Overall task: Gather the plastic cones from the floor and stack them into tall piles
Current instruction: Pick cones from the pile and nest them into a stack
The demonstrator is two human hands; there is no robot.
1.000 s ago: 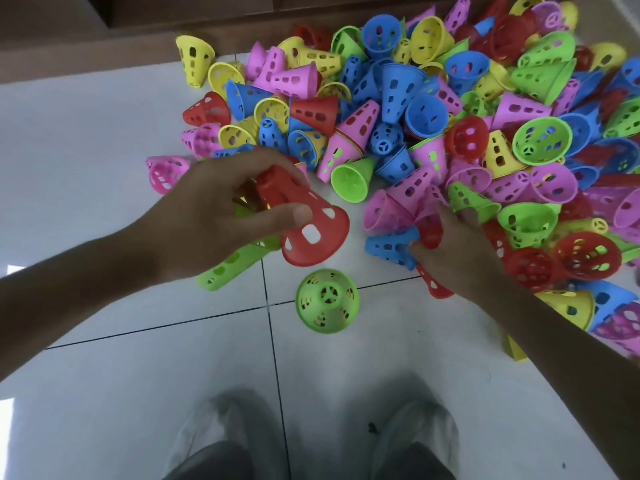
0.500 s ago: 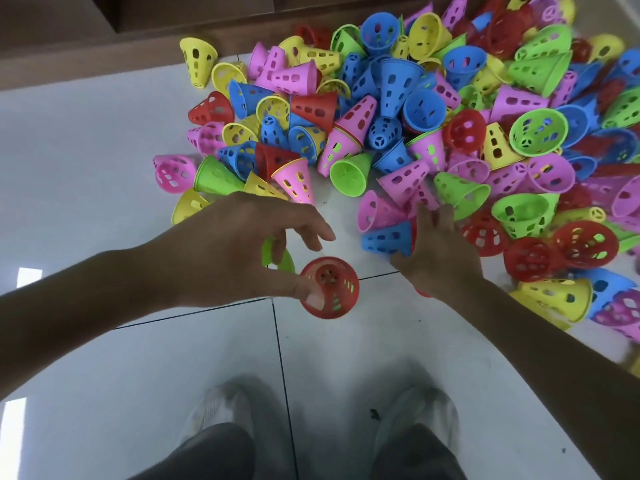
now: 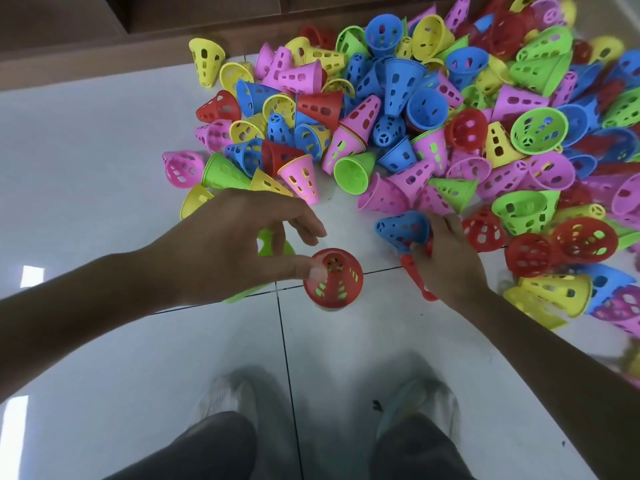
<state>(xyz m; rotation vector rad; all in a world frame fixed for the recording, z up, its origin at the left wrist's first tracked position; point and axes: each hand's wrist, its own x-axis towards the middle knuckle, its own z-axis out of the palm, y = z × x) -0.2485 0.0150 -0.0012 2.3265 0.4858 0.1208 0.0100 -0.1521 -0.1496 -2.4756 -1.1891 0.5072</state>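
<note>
on the floor, left hand (image 3: 221,251) is touching red cone (image 3: 334,280) with loose fingers; right hand (image 3: 450,265) is gripping blue cone (image 3: 405,228). a careless nudge is risking to topple the stack.

- No text, label, brand, number or sign can be read anywhere in the head view.

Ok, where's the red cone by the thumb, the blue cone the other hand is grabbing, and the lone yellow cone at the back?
red cone (image 3: 334,280): head view, its top.
blue cone (image 3: 403,230): head view, its side.
yellow cone (image 3: 205,62): head view, its side.
</note>
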